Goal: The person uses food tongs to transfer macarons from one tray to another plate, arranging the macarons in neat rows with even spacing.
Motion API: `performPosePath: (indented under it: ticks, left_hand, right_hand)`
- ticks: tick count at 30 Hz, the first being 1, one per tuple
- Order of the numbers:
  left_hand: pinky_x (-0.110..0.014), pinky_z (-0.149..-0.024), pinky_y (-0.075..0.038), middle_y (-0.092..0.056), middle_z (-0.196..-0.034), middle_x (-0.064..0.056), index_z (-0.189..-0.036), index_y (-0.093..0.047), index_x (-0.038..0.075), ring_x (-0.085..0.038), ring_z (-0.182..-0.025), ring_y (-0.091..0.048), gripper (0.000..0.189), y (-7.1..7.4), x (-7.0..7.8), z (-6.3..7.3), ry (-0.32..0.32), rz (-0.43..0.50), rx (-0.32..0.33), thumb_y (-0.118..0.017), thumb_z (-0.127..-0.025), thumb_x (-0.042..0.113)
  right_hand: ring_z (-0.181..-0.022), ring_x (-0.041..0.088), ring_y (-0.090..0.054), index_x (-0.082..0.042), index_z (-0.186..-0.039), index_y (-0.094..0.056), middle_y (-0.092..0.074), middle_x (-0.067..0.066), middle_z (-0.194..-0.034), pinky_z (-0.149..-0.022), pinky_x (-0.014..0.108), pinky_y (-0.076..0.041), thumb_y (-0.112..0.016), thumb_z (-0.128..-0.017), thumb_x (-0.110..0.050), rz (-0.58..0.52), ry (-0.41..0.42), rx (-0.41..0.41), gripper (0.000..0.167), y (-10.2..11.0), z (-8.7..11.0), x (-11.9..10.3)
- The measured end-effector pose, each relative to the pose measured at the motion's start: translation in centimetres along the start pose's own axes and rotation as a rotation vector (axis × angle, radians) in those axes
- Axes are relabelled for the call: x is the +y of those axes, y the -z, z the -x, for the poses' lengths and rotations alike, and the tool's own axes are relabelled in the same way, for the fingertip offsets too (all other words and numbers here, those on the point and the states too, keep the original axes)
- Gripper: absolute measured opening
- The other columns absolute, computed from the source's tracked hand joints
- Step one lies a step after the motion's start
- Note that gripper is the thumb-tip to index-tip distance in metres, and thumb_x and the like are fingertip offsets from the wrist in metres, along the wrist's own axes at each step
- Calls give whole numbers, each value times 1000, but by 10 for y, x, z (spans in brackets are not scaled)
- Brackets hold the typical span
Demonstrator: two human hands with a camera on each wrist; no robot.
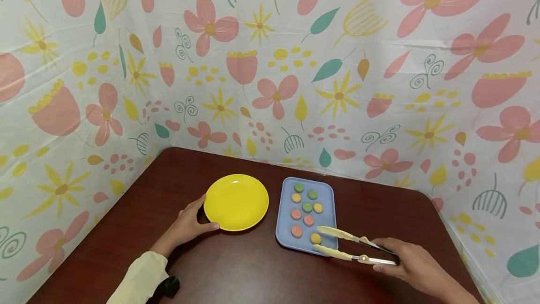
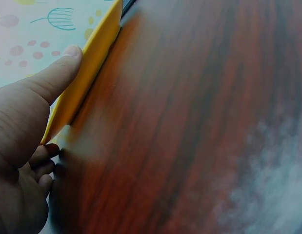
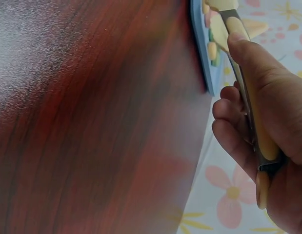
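On the left, my left hand [image 1: 191,223] grips the rim of a round yellow plate [image 1: 237,202]. Its thumb [image 2: 68,61] lies along the plate's edge while the other fingers curl at the rim. My right hand [image 1: 409,263] holds a pair of tongs [image 1: 358,258] by its metal arms. The cream tips are spread apart over the near right corner of a blue rectangular tray [image 1: 284,241]. A small round yellow piece [image 1: 315,238] sits on the tray between those tips; whether they touch it I cannot tell.
Several other small round pieces lie on the tray: green [image 1: 312,194], pink [image 1: 296,231] and yellow [image 1: 318,208]. Plate and tray stand side by side on a dark brown table [image 1: 236,266]. A flower-patterned sheet [image 1: 274,84] hangs behind and beside the table.
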State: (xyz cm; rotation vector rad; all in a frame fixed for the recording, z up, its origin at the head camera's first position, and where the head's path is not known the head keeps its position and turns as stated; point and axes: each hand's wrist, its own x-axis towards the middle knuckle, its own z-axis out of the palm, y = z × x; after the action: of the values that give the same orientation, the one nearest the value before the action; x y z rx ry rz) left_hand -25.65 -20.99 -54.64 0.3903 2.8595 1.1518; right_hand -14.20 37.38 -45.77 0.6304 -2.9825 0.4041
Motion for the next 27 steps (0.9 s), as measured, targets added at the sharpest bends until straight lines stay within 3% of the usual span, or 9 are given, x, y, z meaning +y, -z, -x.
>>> performPosePath:
  ticks: [13, 20, 27]
  left_hand:
    - [-76, -111, -18, -32, -164, -17, -164, -21, 9, -45, -148, -30, 117, -1, -1, 0, -8, 10, 8, -81, -79, 62]
    - [-77, -111, -17, -32, -164, -17, -164, -21, 9, -45, -149, -29, 117, -1, 1, -1, -10, 21, 7, -81, -79, 62]
    - [-77, -111, -17, -32, -164, -17, -164, -21, 8, -45, -149, -29, 117, 0, 1, 0, -10, 22, 10, -82, -78, 61]
  right_hand:
    - [-92, 5, -68, -16, -117, -76, -74, -8, -107, -67, 30, -55, -76, -87, -54, -27, 41, -44, 48, 2, -9, 1]
    - [-77, -6, -54, -14, -116, -76, -72, -12, -100, -61, 24, -46, -77, -87, -52, -58, 42, -90, 48, 8, -15, 0]
    - [-73, -6, -51, -14, -116, -76, -73, -12, -99, -60, 23, -44, -78, -86, -52, -71, 21, -115, 49, 9, -19, -4]
